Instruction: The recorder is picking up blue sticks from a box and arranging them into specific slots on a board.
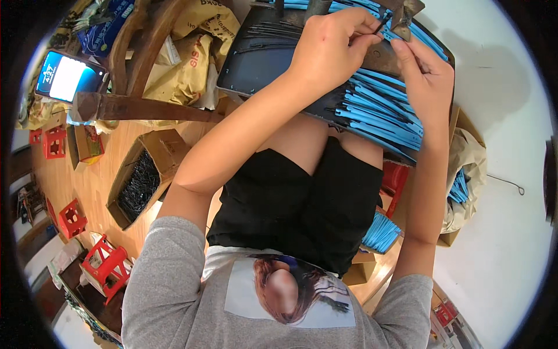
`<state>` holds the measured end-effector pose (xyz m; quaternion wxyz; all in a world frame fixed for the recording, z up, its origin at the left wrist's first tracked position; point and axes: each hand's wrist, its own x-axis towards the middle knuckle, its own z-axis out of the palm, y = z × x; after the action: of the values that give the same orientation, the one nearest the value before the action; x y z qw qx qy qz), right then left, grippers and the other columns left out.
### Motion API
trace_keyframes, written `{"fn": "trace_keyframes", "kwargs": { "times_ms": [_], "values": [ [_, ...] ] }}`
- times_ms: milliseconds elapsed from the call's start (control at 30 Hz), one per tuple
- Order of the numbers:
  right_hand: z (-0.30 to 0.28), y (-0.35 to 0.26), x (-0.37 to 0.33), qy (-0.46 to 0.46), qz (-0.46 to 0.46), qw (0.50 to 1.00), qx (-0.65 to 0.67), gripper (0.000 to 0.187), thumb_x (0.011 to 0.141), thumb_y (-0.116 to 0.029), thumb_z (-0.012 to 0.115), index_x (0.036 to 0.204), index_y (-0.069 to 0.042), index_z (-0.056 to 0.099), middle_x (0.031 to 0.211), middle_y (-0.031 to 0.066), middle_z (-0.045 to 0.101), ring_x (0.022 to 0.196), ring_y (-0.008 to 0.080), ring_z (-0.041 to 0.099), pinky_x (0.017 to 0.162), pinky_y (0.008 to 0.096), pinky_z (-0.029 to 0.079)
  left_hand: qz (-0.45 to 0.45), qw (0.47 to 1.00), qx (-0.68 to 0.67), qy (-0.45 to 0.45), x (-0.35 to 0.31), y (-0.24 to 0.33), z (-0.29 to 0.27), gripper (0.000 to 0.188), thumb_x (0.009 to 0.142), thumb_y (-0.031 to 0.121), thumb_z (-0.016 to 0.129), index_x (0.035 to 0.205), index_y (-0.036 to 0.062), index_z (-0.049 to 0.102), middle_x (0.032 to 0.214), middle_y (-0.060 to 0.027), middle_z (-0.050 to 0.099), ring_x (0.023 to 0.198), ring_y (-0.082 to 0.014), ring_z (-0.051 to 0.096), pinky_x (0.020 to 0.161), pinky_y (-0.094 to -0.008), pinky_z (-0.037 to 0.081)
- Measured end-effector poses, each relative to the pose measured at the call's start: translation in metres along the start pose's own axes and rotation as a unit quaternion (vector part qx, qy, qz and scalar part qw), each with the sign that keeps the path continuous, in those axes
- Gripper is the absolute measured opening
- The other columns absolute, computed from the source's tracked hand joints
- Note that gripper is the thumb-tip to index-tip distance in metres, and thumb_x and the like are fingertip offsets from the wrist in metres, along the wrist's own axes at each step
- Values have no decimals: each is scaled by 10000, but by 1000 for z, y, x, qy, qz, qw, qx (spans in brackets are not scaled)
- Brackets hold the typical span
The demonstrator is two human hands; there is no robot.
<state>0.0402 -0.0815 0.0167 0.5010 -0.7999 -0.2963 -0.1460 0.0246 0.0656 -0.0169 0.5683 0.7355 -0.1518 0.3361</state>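
My left hand (334, 49) is closed in a pinch on a thin black strip (382, 25) at the top of the view. Close by on the right, my right hand (429, 81) has its thumb and fingers pinched on a blue plastic strip, mostly hidden by the fingers. Both sets of fingertips meet just under a metal tool head (405, 20). Below them a dark tray (256, 72) lies over my lap. It carries a pile of blue plastic strips (381, 110) between my forearms and black strips (270, 32) to the left.
A wooden chair arm (151, 109) juts toward the tray, with a lit phone (67, 75) beyond it. A cardboard box of black pieces (139, 186) sits on the floor. At right, a paper-lined box (465, 174) holds blue strips by the white wall. Red stools (107, 264) stand lower left.
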Motion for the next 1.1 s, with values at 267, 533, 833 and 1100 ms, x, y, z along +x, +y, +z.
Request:
{"fn": "trace_keyframes", "kwargs": {
  "times_ms": [267,533,833,1100],
  "values": [
    [-8,1,1,-24,4,1000,-20,212,848,-112,576,1030,-10,618,611,-80,413,532,-2,317,453,162,227,130,968,205,-59,32,17,-22,76,723,-31,611,766,-54,552,663,-195,562,593,-297,596,495,-293,440],
    [-6,-6,-4,0,52,998,-38,218,828,-164,596,995,-29,628,628,-21,510,565,27,390,516,181,330,32,999,33,-6,3,-5,3,89,692,52,662,758,20,612,701,-104,631,629,-224,631,536,-271,485],
    [7,-17,-13,40,-72,989,-119,189,791,-193,617,914,-53,649,692,56,573,627,155,533,572,252,423,-25,989,20,-146,-2,15,-17,66,771,79,627,792,16,626,749,-81,648,626,-176,632,552,-247,480],
    [-3,-16,-30,-127,-79,951,-271,203,762,-242,623,879,-77,644,772,98,574,750,270,540,644,363,435,28,965,198,-167,-17,15,-58,115,721,77,632,829,38,642,799,-103,630,714,-282,603,634,-301,482]
  ]
}}
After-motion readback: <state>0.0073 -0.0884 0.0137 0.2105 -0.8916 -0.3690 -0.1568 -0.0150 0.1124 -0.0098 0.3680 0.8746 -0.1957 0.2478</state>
